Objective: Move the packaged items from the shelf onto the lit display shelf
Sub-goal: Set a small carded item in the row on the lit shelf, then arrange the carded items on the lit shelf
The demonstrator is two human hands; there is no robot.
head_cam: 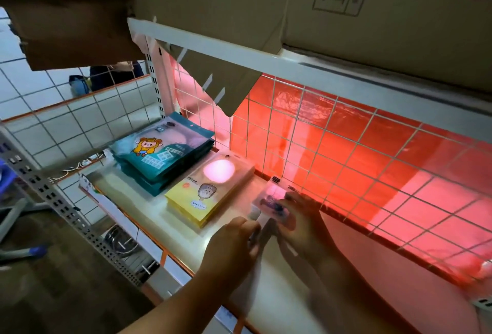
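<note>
Both hands are on the small clear packet point(269, 202): the left hand point(233, 238) pinches its near edge and the right hand point(302, 218) curls round its right side. It's low on the lit display shelf point(181, 230), just right of the yellow packet stack point(210, 192) (blur hides whether it rests there). 1 teal packet stack point(162, 152) lies further left, with the red-glowing wire grid point(346, 152) behind
</note>
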